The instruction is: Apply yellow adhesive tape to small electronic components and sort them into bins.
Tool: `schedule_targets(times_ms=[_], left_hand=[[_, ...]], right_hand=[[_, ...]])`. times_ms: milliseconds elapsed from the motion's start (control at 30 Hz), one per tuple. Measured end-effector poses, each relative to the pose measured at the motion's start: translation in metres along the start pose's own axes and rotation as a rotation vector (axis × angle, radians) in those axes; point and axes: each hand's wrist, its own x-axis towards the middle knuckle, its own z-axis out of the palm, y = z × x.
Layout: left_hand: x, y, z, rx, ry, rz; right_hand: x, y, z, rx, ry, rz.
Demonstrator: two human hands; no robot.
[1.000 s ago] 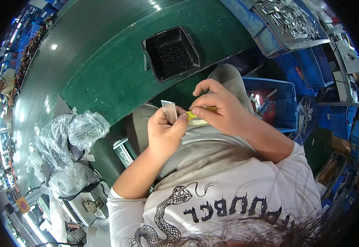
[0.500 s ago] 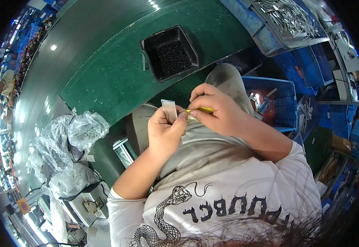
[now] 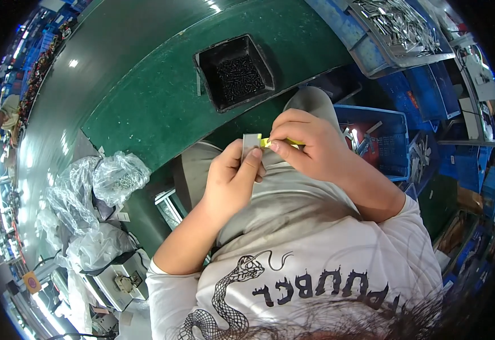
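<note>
Over my lap, my left hand (image 3: 230, 180) pinches a small flat grey piece (image 3: 251, 141) between thumb and fingers, its broad face turned up. What it is made of I cannot tell for sure; it looks like metal. Just to its right, my right hand (image 3: 311, 144) has its fingers closed around a thin yellow strip-like thing (image 3: 265, 143). One end of the yellow thing meets the right edge of the grey piece; the rest runs back beneath my right fingers, partly hidden.
Beyond my hands, a black bin (image 3: 204, 76) of small dark parts stands on the green table (image 3: 151, 107). Blue crates (image 3: 398, 122) with metal pieces are at the right, a grey-blue tray (image 3: 375, 68) of metal parts above. Clear plastic bags (image 3: 120, 178) lie at left.
The grey piece has turned so its flat face shows more broadly. Both hands have shifted slightly right, and more of the yellow thing shows against the piece's edge.
</note>
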Motion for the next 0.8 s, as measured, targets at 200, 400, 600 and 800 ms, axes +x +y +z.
schedule_targets(times_ms=[200, 400, 600, 800], left_hand=[[-0.002, -0.005, 0.001, 0.149, -0.012, 0.090], [-0.004, 0.001, 0.003, 0.304, 0.012, 0.156], [-0.002, -0.003, 0.002, 0.377, 0.027, 0.197], [-0.002, 0.002, 0.002, 0.461, 0.028, 0.207]], right_hand=[[0.000, -0.005, 0.000, -0.007, -0.018, 0.003], [-0.001, -0.011, -0.002, -0.055, -0.039, 0.064], [-0.003, -0.010, -0.001, -0.060, -0.038, 0.066], [-0.003, -0.014, -0.003, -0.079, -0.061, 0.087]])
